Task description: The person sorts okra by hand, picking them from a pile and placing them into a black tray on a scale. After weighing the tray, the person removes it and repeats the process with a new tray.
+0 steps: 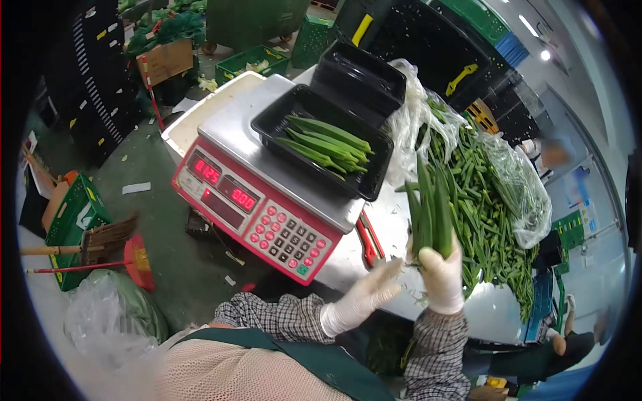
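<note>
My right hand (443, 284), in a white glove, is closed around the lower end of a bunch of okra (433, 207), whose tips point up. To its left, my left hand (361, 299), gloved too, is stretched out with nothing in it. Several okra pods (328, 144) lie in a black plastic tray (277, 113) on the steel top of a red digital scale (267, 234). The scale's red display is lit. Beyond the bunch, a large heap of loose okra (491, 207) covers the right side of the table.
Empty black trays (361, 73) are stacked behind the scale. Clear plastic bags (521, 194) lie around the heap. Red-handled scissors (368, 244) rest beside the scale. A broom (110, 237) and green crates (80, 207) stand on the floor at left. Other people are at right.
</note>
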{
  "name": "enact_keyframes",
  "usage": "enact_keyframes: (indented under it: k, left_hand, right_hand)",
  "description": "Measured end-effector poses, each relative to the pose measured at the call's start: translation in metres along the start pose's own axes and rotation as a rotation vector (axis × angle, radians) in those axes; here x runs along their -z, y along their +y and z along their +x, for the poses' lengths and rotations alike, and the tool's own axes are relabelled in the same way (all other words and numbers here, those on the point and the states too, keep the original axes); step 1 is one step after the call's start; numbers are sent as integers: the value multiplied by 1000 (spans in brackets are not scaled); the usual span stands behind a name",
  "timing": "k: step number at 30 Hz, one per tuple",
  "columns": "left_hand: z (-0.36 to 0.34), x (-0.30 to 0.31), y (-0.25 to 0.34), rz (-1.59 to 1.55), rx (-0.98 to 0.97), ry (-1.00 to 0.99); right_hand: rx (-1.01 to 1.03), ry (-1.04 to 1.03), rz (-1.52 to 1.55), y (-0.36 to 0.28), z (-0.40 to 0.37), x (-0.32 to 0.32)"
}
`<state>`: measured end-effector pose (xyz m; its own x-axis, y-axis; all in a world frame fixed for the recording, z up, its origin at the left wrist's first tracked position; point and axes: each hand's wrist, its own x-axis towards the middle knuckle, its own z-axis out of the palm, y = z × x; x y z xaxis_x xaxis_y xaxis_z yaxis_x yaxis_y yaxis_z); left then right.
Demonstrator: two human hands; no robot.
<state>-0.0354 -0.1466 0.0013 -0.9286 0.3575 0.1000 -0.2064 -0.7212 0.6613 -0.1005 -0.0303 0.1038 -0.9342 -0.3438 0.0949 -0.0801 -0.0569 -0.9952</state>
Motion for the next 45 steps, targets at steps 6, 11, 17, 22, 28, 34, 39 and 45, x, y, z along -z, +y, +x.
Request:
enact_keyframes:
  k: [6, 11, 17, 22, 28, 34, 39, 45]
  left_hand:
    - [-7, 11, -36, 631, -119, -165]
    - [-1, 20, -32, 774, -232, -138]
    - [8, 23, -39, 938, -401, -137]
    - [20, 20, -46, 1057, -411, -210]
    - [22, 21, -52, 1073, -358, -256]
    - [24, 26, -59, 1016, -416, -209]
    - [24, 27, -59, 965, -371, -215]
    - [25, 29, -55, 948, -354, -246]
  right_hand:
    - [511, -175, -705, -14, 122, -59]
    - [540, -436, -1139, -11, 150, -72]
    - [399, -381, -971, -46, 123, -36]
    - [195, -169, -816, -41, 107, -11]
    - [290, -148, -876, -32, 106, -17]
    - [372, -214, -916, -28, 110, -37]
    - [355, -153, -878, -27, 112, -47]
    - [358, -69, -878, -25, 115, -46]
